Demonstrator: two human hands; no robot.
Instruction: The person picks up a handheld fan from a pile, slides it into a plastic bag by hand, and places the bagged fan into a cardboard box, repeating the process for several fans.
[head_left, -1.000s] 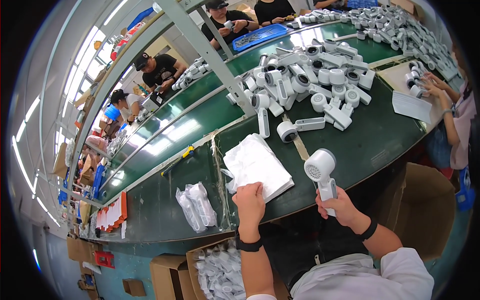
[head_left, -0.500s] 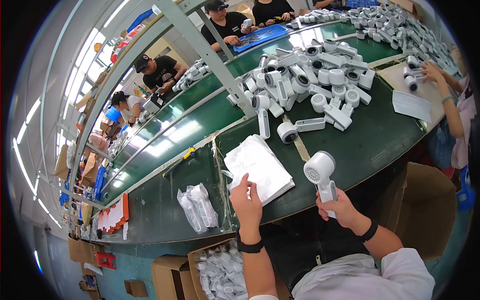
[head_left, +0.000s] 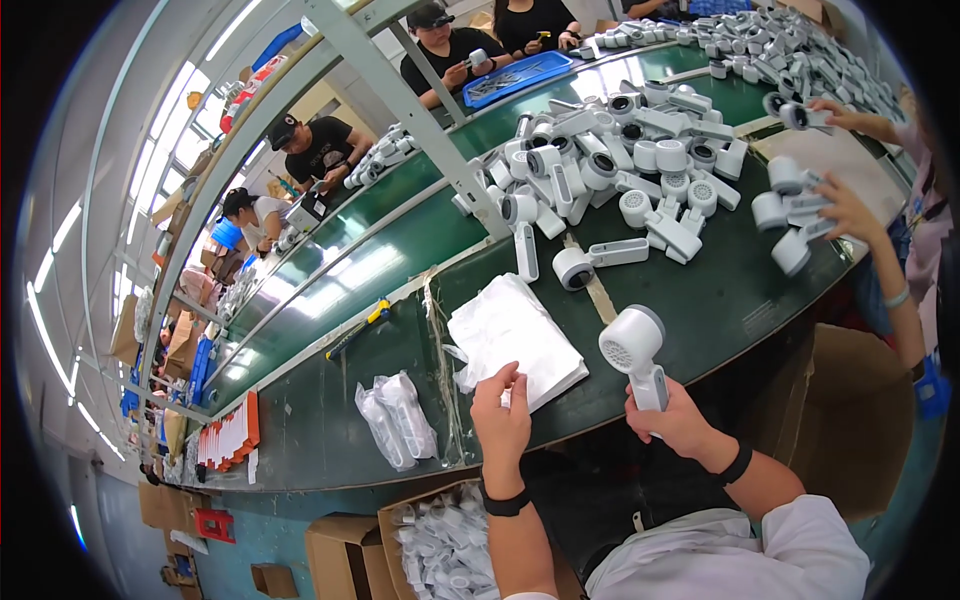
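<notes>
Fan sits head-up, clasped in your right grip. Your left grip is at the white stack on the tabletop; whether it pinches, I cannot tell. Beyond lies a heap of fans; farther, a co-worker's shirt bears unreadable print.

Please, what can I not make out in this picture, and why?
In the head view:
Handheld fan: lower handle, partly behind the right hand.
White sheets: their number, since they overlap.
Left hand: whether it pinches a sheet, too small.
Carton of bagged fans: base, cut off by the lower edge.
</notes>
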